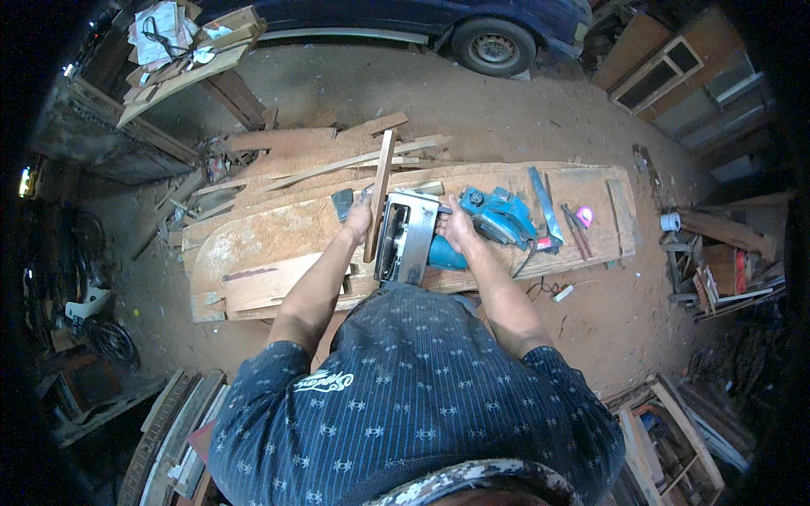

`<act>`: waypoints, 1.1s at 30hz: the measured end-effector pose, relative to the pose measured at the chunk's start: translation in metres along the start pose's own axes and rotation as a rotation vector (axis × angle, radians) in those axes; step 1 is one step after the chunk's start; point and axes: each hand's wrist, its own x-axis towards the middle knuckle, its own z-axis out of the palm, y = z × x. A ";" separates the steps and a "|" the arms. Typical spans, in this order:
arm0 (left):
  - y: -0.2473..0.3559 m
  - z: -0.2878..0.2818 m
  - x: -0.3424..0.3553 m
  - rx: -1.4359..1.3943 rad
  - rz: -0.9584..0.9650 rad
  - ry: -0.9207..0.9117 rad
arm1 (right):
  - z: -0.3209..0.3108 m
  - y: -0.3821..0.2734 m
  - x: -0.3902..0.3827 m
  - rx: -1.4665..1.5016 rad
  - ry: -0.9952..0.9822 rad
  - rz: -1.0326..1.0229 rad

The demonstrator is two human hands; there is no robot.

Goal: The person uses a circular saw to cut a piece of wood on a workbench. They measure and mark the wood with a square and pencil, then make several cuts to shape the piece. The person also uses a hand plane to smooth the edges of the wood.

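A teal circular saw [403, 236] sits with its metal base plate facing up on the sawdust-covered board worktop [261, 215]. My right hand [456, 219] grips the saw's handle at its right side. Left of the saw, my left hand [358, 214] is closed beside an upright wooden strip [382, 181] and a small dark square piece [342, 202]; what exactly its fingers hold is hard to make out. A teal electric planer [500, 216] with a cord lies right of my right hand, beside a blue long tool [544, 205] and a pink tape measure [584, 216].
Loose planks [295, 171] lie along the back of the worktop. A dark blue vehicle [396, 17] stands behind. A wood stack [181, 59] is at the back left, a motorbike [101, 320] at the left, scrap timber [726, 253] at the right, and wooden frames [675, 426] near me.
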 end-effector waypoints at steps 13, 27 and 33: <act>0.001 0.023 -0.029 -0.056 0.010 -0.121 | -0.041 -0.022 -0.036 -0.058 0.162 -0.199; -0.019 0.029 -0.014 0.006 0.053 -0.131 | -0.265 -0.045 -0.046 -0.060 0.699 -0.500; -0.016 0.020 -0.022 0.095 0.051 -0.062 | -0.275 -0.049 -0.039 -0.948 1.334 -0.182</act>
